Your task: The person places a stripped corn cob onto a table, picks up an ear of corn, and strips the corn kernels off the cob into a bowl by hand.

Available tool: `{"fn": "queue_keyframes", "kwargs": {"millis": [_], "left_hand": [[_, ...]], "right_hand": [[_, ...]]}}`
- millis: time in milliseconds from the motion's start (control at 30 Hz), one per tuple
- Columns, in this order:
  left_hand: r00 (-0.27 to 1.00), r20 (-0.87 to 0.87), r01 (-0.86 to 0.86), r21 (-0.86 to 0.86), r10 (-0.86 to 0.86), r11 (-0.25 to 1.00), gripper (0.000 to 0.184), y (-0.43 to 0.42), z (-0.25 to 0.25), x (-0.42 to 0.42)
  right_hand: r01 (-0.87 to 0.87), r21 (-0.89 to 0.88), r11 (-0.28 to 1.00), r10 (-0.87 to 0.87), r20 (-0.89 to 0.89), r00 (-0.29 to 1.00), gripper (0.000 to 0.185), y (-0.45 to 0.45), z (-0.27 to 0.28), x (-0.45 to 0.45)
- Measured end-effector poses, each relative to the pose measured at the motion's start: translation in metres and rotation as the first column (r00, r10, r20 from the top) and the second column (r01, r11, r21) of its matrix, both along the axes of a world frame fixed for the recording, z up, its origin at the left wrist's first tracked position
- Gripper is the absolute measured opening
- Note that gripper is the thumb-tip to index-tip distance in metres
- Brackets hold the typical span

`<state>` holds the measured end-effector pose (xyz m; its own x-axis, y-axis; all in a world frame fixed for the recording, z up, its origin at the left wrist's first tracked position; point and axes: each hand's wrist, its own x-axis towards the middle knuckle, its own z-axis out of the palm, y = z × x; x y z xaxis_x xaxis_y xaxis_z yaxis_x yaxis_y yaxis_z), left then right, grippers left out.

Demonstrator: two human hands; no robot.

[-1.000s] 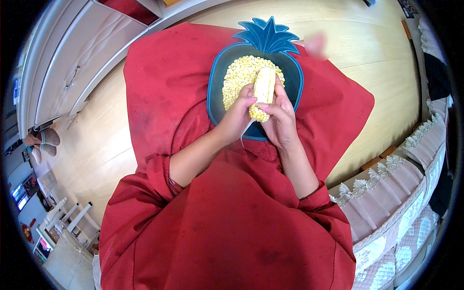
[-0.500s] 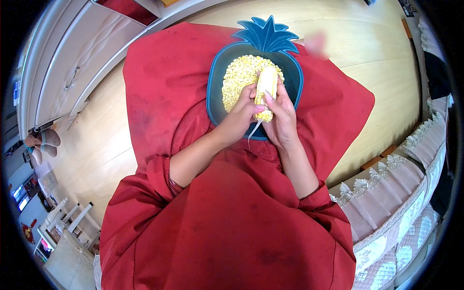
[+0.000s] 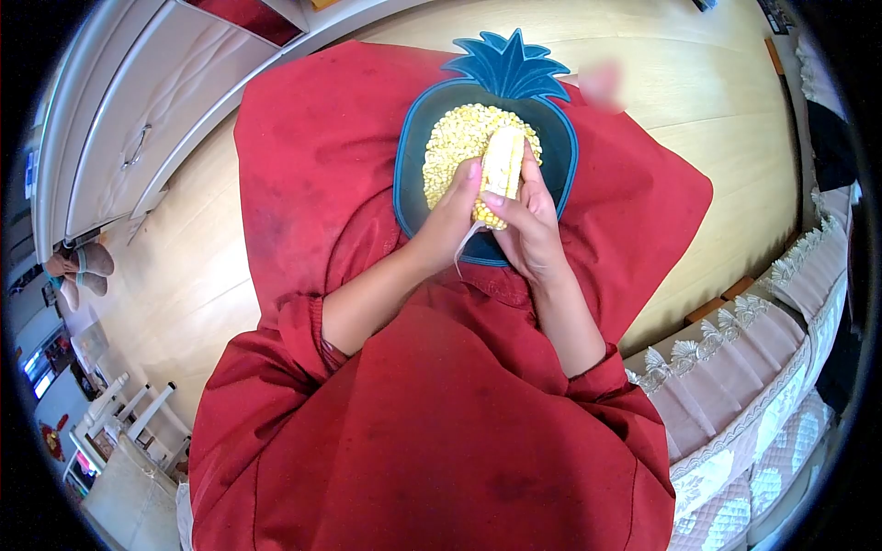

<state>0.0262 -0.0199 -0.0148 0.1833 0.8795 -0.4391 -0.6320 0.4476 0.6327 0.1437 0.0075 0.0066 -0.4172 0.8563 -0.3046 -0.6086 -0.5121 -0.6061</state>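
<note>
A blue pineapple-shaped bowl (image 3: 404, 170) rests on the lap, over red cloth. Loose yellow kernels (image 3: 455, 138) lie in its upper left part. Above the bowl a corn cob (image 3: 503, 165) is held upright and slightly tilted, mostly stripped, with kernels still on its lower end. My right hand (image 3: 533, 225) wraps round the cob from the right, its thumb across the lower part. On the cob's left side my left hand (image 3: 452, 216) grips it, thumb pointing up; some of its fingers are hidden. A pale strand hangs below the cob.
Red cloth (image 3: 312, 156) spreads over the lap and knees. A white cabinet (image 3: 119, 119) stands at the upper left, with slippers (image 3: 90, 266) on the floor below it. A lace-trimmed sofa (image 3: 726, 376) is at the right, a white chair (image 3: 129, 459) at the lower left.
The cob has tipped and shifted slightly left, then sits lower. My left thumb has moved up along the cob's side, and my right thumb has slid down towards the lower kernels.
</note>
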Motion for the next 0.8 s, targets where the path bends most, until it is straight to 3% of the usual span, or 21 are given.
{"fn": "queue_keyframes", "kwargs": {"millis": [67, 267, 567, 667, 800], "left_hand": [[0.99, 0.135, -0.031, -0.016, 0.033, 0.999, 0.05, 0.002, -0.001, 0.002], [0.994, -0.051, 0.097, 0.058, -0.094, 0.994, 0.064, -0.003, 0.004, -0.004], [0.996, -0.077, 0.058, 0.07, -0.052, 0.996, 0.054, -0.002, -0.001, 0.002], [0.993, -0.085, 0.079, 0.015, -0.078, 0.997, 0.052, -0.002, 0.003, 0.0], [0.999, 0.032, 0.007, 0.01, -0.007, 1.0, 0.055, 0.0, 0.003, 0.002]], "right_hand": [[0.009, -0.016, 1.0, -0.008, 0.005, 1.0, 0.089, 0.002, -0.003, 0.0], [0.034, -0.008, 0.999, -0.033, 0.057, 0.998, 0.083, 0.0, -0.01, 0.002], [0.049, -0.039, 0.998, -0.049, 0.01, 0.999, 0.076, -0.002, -0.012, 0.003], [0.023, -0.095, 0.995, -0.032, -0.086, 0.996, 0.077, 0.001, -0.009, 0.005], [-0.005, -0.014, 1.0, 0.005, -0.006, 1.0, 0.074, 0.0, -0.007, 0.003]]}}
